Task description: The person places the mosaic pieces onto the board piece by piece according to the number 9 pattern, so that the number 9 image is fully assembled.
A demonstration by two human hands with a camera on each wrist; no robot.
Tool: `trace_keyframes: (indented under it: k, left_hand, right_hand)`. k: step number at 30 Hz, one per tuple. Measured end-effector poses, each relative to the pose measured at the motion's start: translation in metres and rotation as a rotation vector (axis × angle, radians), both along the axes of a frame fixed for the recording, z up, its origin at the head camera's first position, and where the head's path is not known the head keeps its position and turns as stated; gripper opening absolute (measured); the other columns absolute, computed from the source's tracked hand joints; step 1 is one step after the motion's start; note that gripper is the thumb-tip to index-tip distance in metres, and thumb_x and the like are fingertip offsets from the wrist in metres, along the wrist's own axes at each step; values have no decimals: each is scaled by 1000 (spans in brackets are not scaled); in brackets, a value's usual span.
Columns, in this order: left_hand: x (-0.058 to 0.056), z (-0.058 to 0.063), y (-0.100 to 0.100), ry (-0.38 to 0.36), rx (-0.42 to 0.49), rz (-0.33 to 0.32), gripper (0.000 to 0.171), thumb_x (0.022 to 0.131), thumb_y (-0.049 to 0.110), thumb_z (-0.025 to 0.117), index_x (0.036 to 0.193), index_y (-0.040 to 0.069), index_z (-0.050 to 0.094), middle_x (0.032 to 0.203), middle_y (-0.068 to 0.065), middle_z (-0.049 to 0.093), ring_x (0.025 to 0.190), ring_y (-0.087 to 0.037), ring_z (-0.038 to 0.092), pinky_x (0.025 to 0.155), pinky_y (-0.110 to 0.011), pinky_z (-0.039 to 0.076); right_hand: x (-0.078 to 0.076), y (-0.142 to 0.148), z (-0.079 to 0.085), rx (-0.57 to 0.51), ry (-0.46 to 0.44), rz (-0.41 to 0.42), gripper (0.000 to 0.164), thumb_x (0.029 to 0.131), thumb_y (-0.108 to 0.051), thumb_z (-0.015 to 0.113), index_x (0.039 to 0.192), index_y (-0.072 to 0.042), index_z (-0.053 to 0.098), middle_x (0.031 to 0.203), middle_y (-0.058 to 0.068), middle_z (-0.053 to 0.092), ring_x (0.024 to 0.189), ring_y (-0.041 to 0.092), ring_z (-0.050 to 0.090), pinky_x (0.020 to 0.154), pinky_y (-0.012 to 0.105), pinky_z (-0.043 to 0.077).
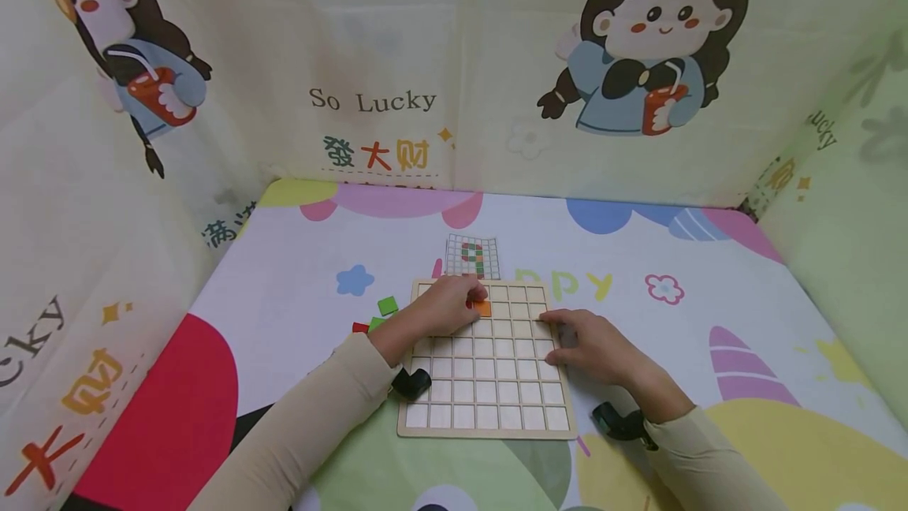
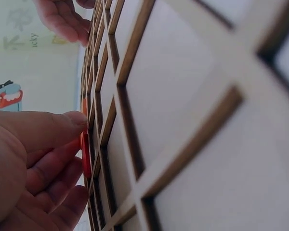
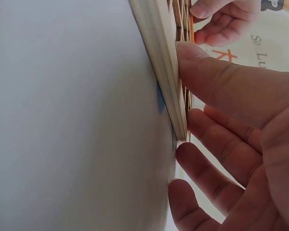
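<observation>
Backdrop (image 1: pixel 496 61): "So Lucky", "發大财"
Orange tile (image 1: pixel 484 308): one
Green tiles (image 1: pixel 387 306): two visible
Left hand (image 1: pixel 447 304): pinching one red tile (image 2: pixel 86 159)
Right hand (image 1: pixel 594 345): fingers spread, touching board (image 1: pixel 486 370) edge

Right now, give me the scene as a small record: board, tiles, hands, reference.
board: square wooden grid board, flat on the patterned cloth
on board: orange square tile, upper part
left grip: fingers at a small red tile by the orange one; pinched or pressed, cannot tell
right grip: fingertips touching the board's right edge
loose tiles: green square tiles and a red tile, left of board
reference: white gridded card with coloured squares, beyond the board's far edge
</observation>
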State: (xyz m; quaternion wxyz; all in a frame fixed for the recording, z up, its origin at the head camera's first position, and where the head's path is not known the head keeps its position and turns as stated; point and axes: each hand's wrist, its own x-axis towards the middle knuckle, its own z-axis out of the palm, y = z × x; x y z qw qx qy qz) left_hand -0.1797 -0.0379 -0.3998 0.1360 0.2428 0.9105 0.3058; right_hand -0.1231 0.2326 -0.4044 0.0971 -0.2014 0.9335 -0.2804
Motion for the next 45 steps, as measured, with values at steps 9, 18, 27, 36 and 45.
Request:
trace_keyframes:
  k: [9, 18, 27, 36, 45]
  left_hand:
    - [0, 1, -5, -41, 36, 18, 30, 92, 7, 69, 121, 6, 64, 122, -6, 66, 115, -21, 59, 100, -36, 46]
    - [2, 10, -16, -122, 59, 84, 31, 95, 9, 64, 127, 9, 64, 125, -1, 65, 104, -17, 64, 83, -31, 49]
    - [2, 17, -31, -87, 55, 139, 35, 95, 13, 67, 129, 10, 64, 128, -3, 64, 108, -24, 60, 82, -35, 53]
    - [5, 20, -52, -30, 45, 141, 36, 94, 13, 69, 130, 6, 64, 130, -8, 63, 124, -27, 56, 94, -40, 51]
    - [7, 19, -75, -40, 66, 184, 37, 95, 14, 68, 132, 8, 63, 129, -8, 63, 121, -29, 55, 94, -44, 51]
  right_hand:
    - [0, 0, -2, -6, 12, -6, 56, 81, -18, 83, 132, -4, 62, 132, 17, 61, 125, 41, 52, 100, 56, 41]
    - [1, 0, -1, -1, 19, 9, 57, 81, -19, 84, 132, -4, 62, 131, 17, 61, 124, 41, 52, 100, 56, 42]
    - [1, 1, -2, -6, 18, 7, 57, 81, -18, 84, 131, -3, 62, 131, 18, 61, 124, 41, 52, 100, 56, 42]
    - [1, 0, -2, -10, 16, 23, 56, 82, -18, 83, 132, -2, 62, 132, 18, 60, 125, 42, 52, 100, 57, 42]
    - [2, -1, -1, -9, 22, 26, 56, 82, -19, 83, 131, -2, 62, 131, 18, 61, 124, 42, 52, 100, 57, 41]
